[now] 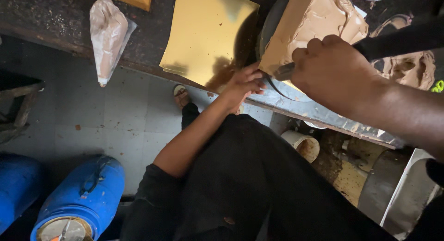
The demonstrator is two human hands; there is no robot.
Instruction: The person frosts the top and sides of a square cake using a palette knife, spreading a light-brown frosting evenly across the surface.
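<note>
Right hand (330, 70) fisted round spatula (283, 72) (blade against cake (314, 23))

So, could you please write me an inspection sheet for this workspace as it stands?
Surface: dark, speckled worktable, its front edge worn.
Job's things: square cake coated in brown cream on a round turntable; right hand holds a metal spatula at its side; left hand rests at the turntable rim.
Clutter: gold boards, filled piping bag, brown cream heaped at right.
Fingers: right closed round the spatula handle; left lightly curled.
Cables: nothing seen.
Surroundings: tiled floor, blue drums, stained white bucket.
</note>
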